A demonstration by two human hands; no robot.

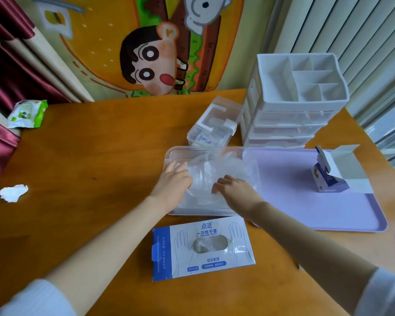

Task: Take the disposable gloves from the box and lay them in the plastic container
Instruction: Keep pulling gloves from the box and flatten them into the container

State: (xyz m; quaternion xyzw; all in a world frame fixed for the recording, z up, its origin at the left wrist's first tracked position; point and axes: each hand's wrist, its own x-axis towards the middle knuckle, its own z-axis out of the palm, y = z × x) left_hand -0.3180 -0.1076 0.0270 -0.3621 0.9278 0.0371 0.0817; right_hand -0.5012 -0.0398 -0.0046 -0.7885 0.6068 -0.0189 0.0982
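A wooden bench (89, 156) fills the lower view, with a cartoon rug (151, 53) on the floor beyond its far edge. A lilac tray (306, 201) lies on the right half of the bench. Behind the tray stands a white drawer unit (301, 99) with a divided open top. The clear plastic container (169, 153) sits at the tray's left end, low and open-topped. Whether its right side rests on the tray or just beside it I cannot tell.

The box (203, 247) lies flat on the bench just on the near side of the container, blue and white, its oval opening facing up with some clear film showing inside. A loose heap of clear gloves (214, 165) is in the container, rising above its rim.

Both hands are on that heap. The left hand (173, 179) lies palm down with fingers spread and fairly straight, pressing on the left side of the gloves. The right hand (233, 190) has its fingers bent, tips dug into the film. I cannot tell whether it pinches any.

A small clear case (214, 124) with a white lid stands left of the drawers, just behind the container. An opened carton (335, 172) stands on the tray's far right. A green wipes pack (27, 114) lies at the bench's far left corner, and a crumpled tissue (13, 192) near the left edge.
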